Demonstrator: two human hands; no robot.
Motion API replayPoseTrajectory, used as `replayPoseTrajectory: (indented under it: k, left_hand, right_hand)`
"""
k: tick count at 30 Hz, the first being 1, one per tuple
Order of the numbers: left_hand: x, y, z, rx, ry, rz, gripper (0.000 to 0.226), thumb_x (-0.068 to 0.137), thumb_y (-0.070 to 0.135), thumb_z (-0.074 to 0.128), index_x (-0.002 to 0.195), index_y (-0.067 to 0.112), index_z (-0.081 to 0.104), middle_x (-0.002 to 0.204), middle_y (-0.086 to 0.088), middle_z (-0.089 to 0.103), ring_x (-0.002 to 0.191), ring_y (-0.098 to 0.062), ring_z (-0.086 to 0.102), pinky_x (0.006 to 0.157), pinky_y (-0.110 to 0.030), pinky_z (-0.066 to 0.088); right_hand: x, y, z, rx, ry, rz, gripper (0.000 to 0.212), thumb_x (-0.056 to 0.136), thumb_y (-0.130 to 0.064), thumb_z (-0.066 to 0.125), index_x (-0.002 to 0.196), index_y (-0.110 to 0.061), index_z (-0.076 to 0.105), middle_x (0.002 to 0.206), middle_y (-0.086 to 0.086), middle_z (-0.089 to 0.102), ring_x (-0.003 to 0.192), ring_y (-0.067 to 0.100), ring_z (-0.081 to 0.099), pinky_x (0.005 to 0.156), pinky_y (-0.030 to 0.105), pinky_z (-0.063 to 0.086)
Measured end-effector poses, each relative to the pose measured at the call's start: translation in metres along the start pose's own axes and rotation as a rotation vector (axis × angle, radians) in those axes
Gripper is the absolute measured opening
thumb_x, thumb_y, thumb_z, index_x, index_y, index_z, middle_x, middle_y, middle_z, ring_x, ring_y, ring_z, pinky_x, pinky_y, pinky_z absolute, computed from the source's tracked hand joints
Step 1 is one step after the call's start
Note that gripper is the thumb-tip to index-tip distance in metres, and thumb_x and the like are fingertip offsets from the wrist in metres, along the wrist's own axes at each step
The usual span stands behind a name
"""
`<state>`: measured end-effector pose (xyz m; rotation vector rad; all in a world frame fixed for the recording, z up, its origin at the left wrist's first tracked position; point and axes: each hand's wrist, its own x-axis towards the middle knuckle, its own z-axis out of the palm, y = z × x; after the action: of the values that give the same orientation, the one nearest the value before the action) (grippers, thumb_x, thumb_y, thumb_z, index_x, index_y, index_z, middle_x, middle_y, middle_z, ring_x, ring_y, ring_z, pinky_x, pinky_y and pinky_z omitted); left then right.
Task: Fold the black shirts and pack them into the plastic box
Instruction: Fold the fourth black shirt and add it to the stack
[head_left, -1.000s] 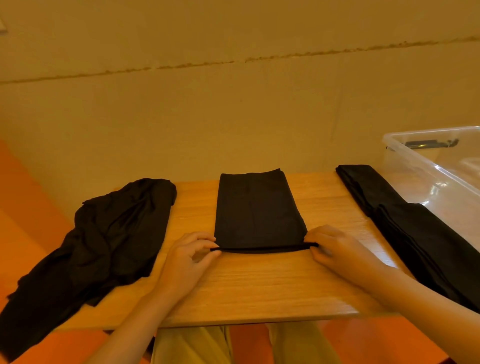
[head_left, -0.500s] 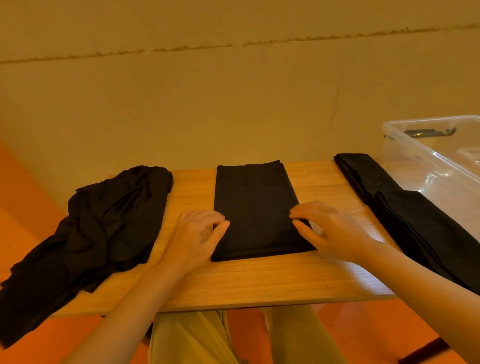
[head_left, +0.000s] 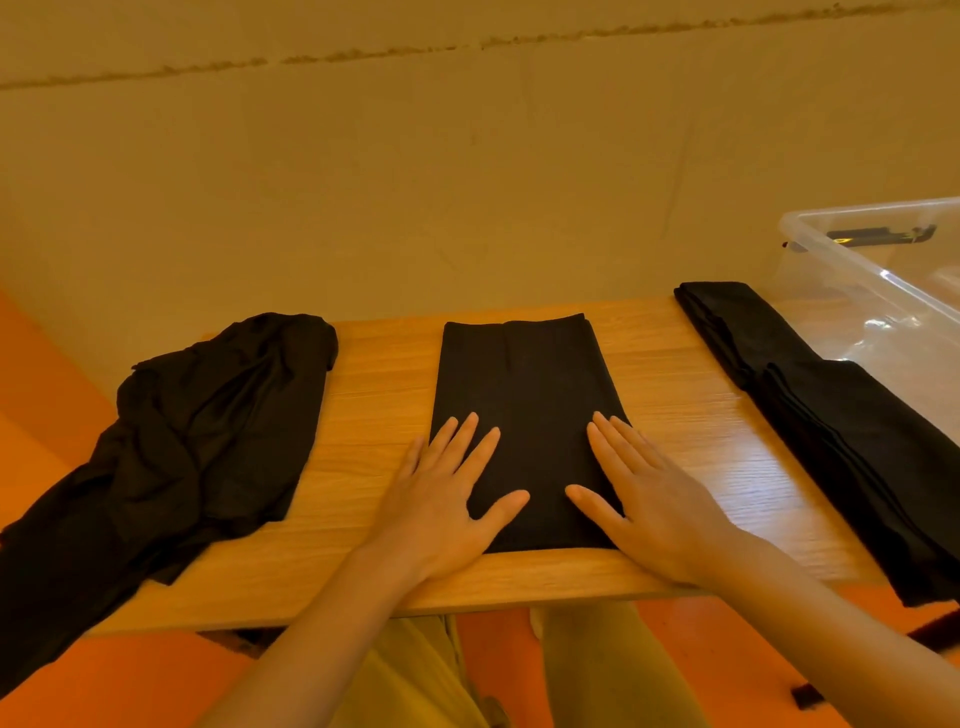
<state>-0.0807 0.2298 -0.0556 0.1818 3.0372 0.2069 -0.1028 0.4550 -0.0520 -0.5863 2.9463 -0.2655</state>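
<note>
Flat palms smooth a folded black shirt at mid-table

Both the left hand (head_left: 447, 499) and right hand (head_left: 649, 499) lie spread, gripping nothing, on the folded shirt (head_left: 524, 395). Left of it, a crumpled shirt (head_left: 208, 431) awaits folding; right of it, folded shirts (head_left: 831, 415) lie beside the plastic box (head_left: 857, 270), apparently none packed.

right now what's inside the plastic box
No shirts show in the box; through its clear wall only a dark latch on the far side. Its right part runs out of frame.
</note>
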Motion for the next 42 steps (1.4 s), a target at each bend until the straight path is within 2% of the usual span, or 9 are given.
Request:
replayPoseTrajectory:
  k: [5, 9, 16, 25, 27, 31, 33, 36, 42]
  left_hand:
    - [0.009, 0.005, -0.024, -0.005, -0.075, -0.023, 0.087, 0.078, 0.082, 0.011, 0.153, 0.036, 0.007, 0.161, 0.008, -0.006, 0.147, -0.011, -0.012, 0.118, -0.044, -0.012]
    - [0.057, 0.016, -0.042, -0.177, 0.197, -0.016, 0.058, 0.100, 0.055, 0.022, 0.150, 0.026, 0.029, 0.159, 0.004, 0.019, 0.147, -0.010, 0.011, 0.120, -0.036, 0.004]
    - [0.120, 0.003, -0.006, -0.060, 0.048, -0.160, 0.064, 0.099, 0.057, 0.012, 0.154, 0.025, 0.005, 0.162, 0.000, -0.002, 0.148, -0.015, -0.006, 0.121, -0.039, -0.003]
    - [0.127, 0.001, -0.006, -0.025, 0.009, -0.207, 0.065, 0.099, 0.059, 0.014, 0.154, 0.026, 0.002, 0.162, 0.000, -0.006, 0.148, -0.016, -0.008, 0.121, -0.040, -0.002]
    - [0.133, -0.001, -0.014, -0.080, 0.025, -0.225, 0.061, 0.101, 0.055, 0.016, 0.154, 0.024, 0.014, 0.162, -0.001, 0.006, 0.149, -0.017, 0.002, 0.121, -0.041, 0.004]
    - [0.161, -0.012, -0.032, -0.137, 0.369, -0.198, 0.049, 0.104, 0.039, 0.025, 0.138, 0.011, 0.047, 0.143, -0.007, 0.046, 0.133, -0.022, 0.040, 0.111, -0.036, 0.032]
    - [0.179, -0.016, -0.034, -0.083, 0.343, -0.149, 0.050, 0.104, 0.040, 0.025, 0.143, 0.012, 0.040, 0.147, -0.008, 0.040, 0.137, -0.023, 0.034, 0.113, -0.037, 0.028]
    - [0.197, -0.027, -0.023, -0.050, 0.109, -0.174, 0.060, 0.101, 0.051, 0.021, 0.153, 0.021, 0.016, 0.161, -0.004, 0.010, 0.149, -0.020, 0.004, 0.121, -0.040, 0.005]
    - [0.207, -0.041, -0.014, -0.028, 0.035, -0.281, 0.076, 0.092, 0.070, 0.016, 0.154, 0.029, 0.003, 0.162, -0.001, -0.005, 0.148, -0.019, -0.009, 0.120, -0.043, -0.002]
  right_hand:
    - [0.013, -0.006, -0.018, 0.033, -0.039, 0.028, 0.082, 0.088, -0.068, 0.015, 0.152, -0.019, -0.001, 0.160, -0.003, -0.007, 0.142, 0.007, -0.015, 0.112, 0.026, -0.004]
    - [0.066, -0.020, -0.031, 0.052, 0.184, -0.065, 0.066, 0.099, -0.050, 0.031, 0.152, -0.014, 0.014, 0.160, 0.002, 0.009, 0.147, 0.014, 0.004, 0.116, 0.028, 0.006]
    - [0.141, -0.006, -0.002, 0.011, 0.075, 0.049, 0.067, 0.099, -0.054, 0.021, 0.153, -0.017, 0.004, 0.161, 0.000, -0.001, 0.147, 0.013, -0.004, 0.117, 0.032, -0.003]
    - [0.147, -0.003, -0.001, -0.016, 0.064, 0.115, 0.073, 0.097, -0.059, 0.018, 0.153, -0.015, 0.001, 0.161, 0.002, -0.003, 0.147, 0.014, -0.005, 0.118, 0.032, -0.002]
    - [0.149, -0.003, -0.007, 0.033, 0.097, 0.129, 0.068, 0.099, -0.055, 0.022, 0.152, -0.014, 0.012, 0.160, 0.003, 0.007, 0.147, 0.016, 0.004, 0.118, 0.034, 0.008]
    - [0.171, -0.001, -0.027, 0.145, 0.285, 0.086, 0.057, 0.102, -0.043, 0.031, 0.149, -0.011, 0.025, 0.157, 0.006, 0.021, 0.146, 0.019, 0.017, 0.114, 0.039, 0.025]
    - [0.193, 0.006, -0.030, 0.100, 0.226, 0.026, 0.059, 0.102, -0.041, 0.029, 0.151, -0.011, 0.018, 0.159, 0.006, 0.015, 0.147, 0.020, 0.010, 0.118, 0.037, 0.013]
    - [0.217, 0.022, -0.022, 0.023, 0.051, 0.072, 0.067, 0.100, -0.051, 0.021, 0.153, -0.013, 0.006, 0.161, 0.004, 0.002, 0.147, 0.016, -0.003, 0.118, 0.034, -0.002]
    - [0.222, 0.055, -0.021, 0.001, 0.039, 0.200, 0.079, 0.095, -0.063, 0.016, 0.153, -0.013, -0.001, 0.161, 0.004, -0.003, 0.147, 0.017, -0.004, 0.119, 0.033, -0.003]
